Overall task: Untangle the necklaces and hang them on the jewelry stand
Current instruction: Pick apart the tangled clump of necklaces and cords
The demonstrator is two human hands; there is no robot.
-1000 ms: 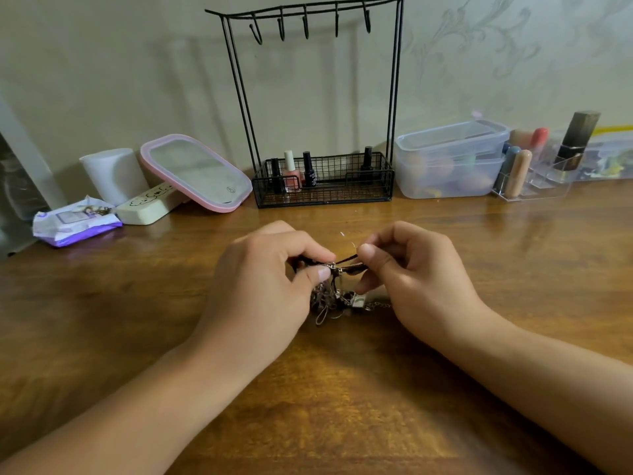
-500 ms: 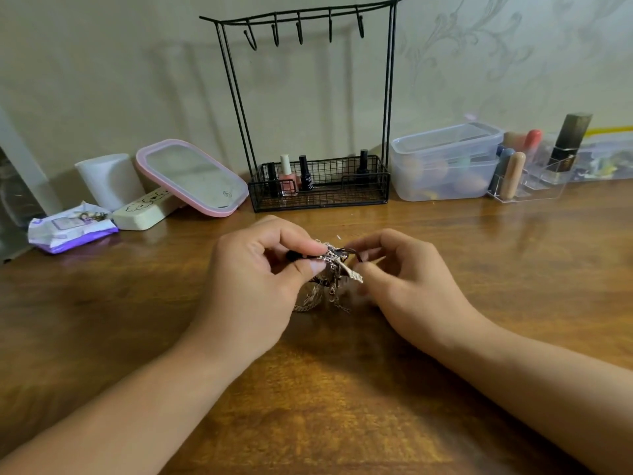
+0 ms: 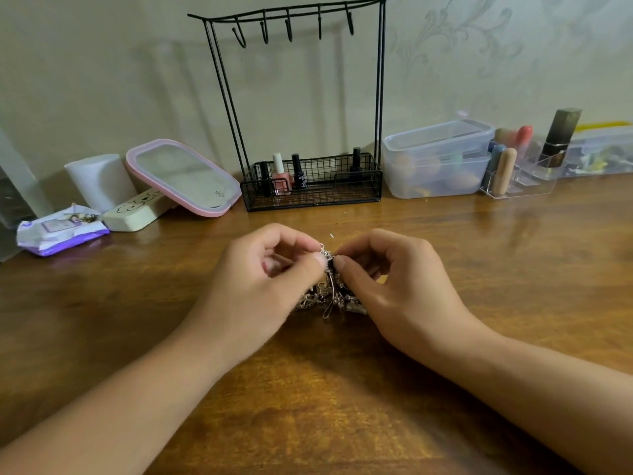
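Observation:
A tangled clump of silver and dark necklaces (image 3: 329,293) hangs between my hands just above the wooden table (image 3: 342,406). My left hand (image 3: 263,282) pinches the top of the clump with thumb and forefinger. My right hand (image 3: 394,286) pinches the same spot from the right, fingertips almost touching the left ones. Part of the chains is hidden behind both hands. The black wire jewelry stand (image 3: 301,108) rises at the back against the wall, its several hooks bare.
Nail polish bottles (image 3: 281,176) stand in the stand's basket. Left of it lean a pink-framed mirror (image 3: 183,178), a white tube (image 3: 99,181) and a wipes pack (image 3: 61,229). Clear plastic boxes (image 3: 438,159) and a cosmetics organizer (image 3: 520,173) sit at the right.
Both hands have drawn closer together and lifted the clump's top; the necklaces now hang lower between them, and the pinch points have met.

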